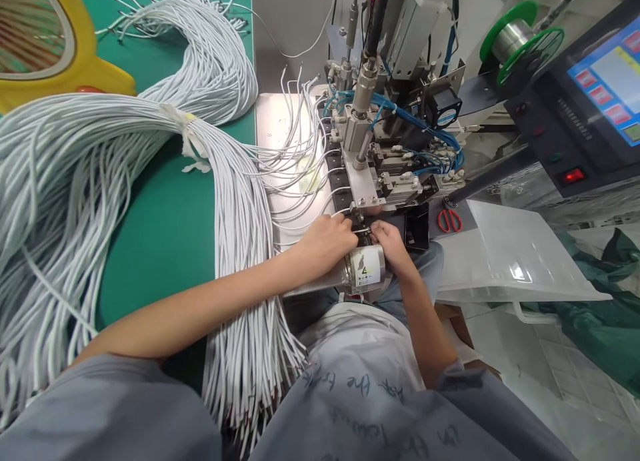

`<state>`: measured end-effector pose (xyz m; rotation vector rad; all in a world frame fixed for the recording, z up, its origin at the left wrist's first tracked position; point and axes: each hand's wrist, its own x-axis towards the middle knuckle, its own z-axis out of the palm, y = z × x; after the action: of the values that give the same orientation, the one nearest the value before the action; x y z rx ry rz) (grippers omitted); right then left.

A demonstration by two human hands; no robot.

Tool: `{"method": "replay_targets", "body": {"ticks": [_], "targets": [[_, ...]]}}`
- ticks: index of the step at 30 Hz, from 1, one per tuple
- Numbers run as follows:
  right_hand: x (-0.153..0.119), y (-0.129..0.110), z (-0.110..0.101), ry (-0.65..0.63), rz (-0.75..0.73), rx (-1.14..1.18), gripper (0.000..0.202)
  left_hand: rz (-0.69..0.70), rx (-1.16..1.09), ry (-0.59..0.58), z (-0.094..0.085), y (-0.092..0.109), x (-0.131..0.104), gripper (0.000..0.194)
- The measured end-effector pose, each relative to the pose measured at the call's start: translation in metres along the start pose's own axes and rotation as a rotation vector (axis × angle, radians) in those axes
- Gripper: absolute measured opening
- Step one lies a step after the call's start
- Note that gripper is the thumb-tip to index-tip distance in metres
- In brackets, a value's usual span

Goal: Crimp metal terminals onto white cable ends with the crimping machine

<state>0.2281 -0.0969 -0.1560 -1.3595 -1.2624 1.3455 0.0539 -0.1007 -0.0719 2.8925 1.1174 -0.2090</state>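
1. Left hand (325,244): narrow grip on a thin white cable (363,231), beside the silver metal machine (356,137).
2. Right hand (390,242): fingertips pinching the cable's end, probably steadying it.
3. Tied white cable bundle (240,201) overlies green surface (155,227), likely keeping strands together.

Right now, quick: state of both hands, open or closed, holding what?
Left hand: closed on a white cable.
Right hand: fingertips pinched at that cable's end.

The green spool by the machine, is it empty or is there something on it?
Not empty: the green spool has silvery wire wound around its middle, between the two green rims.
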Motion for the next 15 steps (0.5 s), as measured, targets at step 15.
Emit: {"method": "replay_targets", "body": {"ticks": [15], "targets": [[-0.112,-0.020,0.105,-0.189,-0.196,-0.206,0.012,-0.239,0.017,-0.029,-0.001,-0.004,-0.009,0.030]]}}
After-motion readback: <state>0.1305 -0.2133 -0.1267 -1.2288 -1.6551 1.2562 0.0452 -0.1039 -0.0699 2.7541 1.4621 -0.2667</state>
